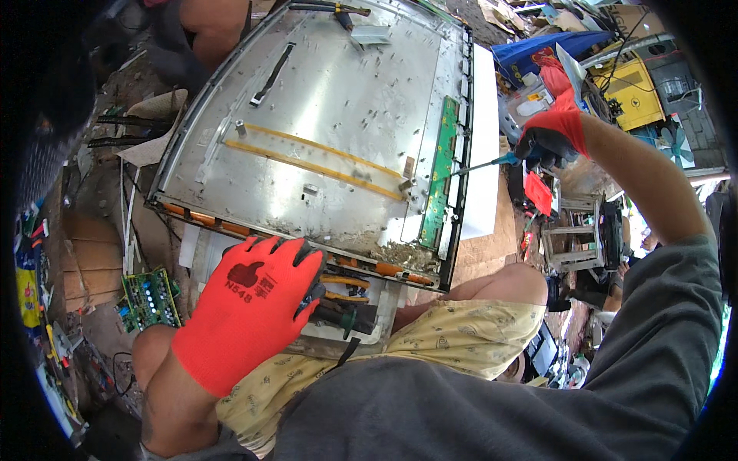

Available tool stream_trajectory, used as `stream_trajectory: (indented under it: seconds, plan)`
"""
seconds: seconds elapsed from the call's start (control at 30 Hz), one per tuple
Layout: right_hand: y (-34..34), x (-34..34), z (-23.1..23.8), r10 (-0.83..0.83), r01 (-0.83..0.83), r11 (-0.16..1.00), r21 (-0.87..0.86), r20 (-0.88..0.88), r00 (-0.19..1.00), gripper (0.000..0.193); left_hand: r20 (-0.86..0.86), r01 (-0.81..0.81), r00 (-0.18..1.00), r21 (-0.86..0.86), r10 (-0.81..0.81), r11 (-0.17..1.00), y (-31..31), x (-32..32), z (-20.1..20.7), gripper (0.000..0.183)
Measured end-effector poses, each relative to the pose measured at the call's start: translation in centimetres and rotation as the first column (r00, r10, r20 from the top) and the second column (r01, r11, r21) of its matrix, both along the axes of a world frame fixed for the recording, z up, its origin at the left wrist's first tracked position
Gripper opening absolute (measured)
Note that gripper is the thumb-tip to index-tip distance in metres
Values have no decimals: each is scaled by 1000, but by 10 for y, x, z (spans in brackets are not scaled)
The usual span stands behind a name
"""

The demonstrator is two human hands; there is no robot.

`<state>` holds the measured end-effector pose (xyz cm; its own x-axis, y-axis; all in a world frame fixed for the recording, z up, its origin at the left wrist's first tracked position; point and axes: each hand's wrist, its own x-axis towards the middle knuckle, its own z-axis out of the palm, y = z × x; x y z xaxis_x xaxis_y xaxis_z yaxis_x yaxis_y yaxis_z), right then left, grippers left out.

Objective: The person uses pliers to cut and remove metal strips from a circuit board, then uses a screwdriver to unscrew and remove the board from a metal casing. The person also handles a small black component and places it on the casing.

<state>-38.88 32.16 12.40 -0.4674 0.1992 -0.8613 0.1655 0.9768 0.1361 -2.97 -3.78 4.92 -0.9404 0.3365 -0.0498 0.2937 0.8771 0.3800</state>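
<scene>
A large silver flat-screen panel point(346, 100), its back speckled with dirt, lies tilted before me. My left hand point(250, 307), in a red glove with dark fingertips, is closed at its near rim, fingers bent over the edge; the palm side is hidden. Close to that thumb is a dark handle-like piece with a green ring point(348, 322). My right hand point(550, 144), also gloved, grips a screwdriver point(492, 164) with a blue-green handle. Its shaft points left to a narrow green circuit board point(440, 177) along the panel's right side, the tip at or just above the board.
Under the near rim sits a pale tray point(377, 326) across my lap. A green circuit board with components point(150, 300) lies at left. Two yellow strips point(315, 169) and a black ribbon piece point(273, 74) are on the panel. At right are a yellow case point(632, 91) and a small stool point(575, 230).
</scene>
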Motion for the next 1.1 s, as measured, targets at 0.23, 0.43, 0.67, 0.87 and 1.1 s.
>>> stream_trajectory:
  seconds: [0.23, 0.43, 0.67, 0.87, 1.1]
  plan:
    - [6, 53, 0, 918, -960, -120, 252, -340, -204, 39, 49, 7, 999, -40, -5, 999, 4, -5, 5, 51]
    - [-4, 47, 9, 887, -931, 314, 188, -408, 217, 20, -37, -3, 999, -65, 0, 998, -4, -9, -3, 52]
    - [-9, -4, 14, 78, -83, 991, 102, 58, 995, 18, -5, -17, 1000, -55, 17, 998, -7, -6, -4, 53]
    - [-1, 37, 3, 764, -836, 545, -61, -376, 525, 20, 87, -30, 996, -67, 35, 997, -8, -13, 2, 53]
    - [-3, 35, -1, 474, -749, 658, -85, -725, 499, 24, 4, -9, 1000, -36, 9, 999, -9, -19, -8, 52]
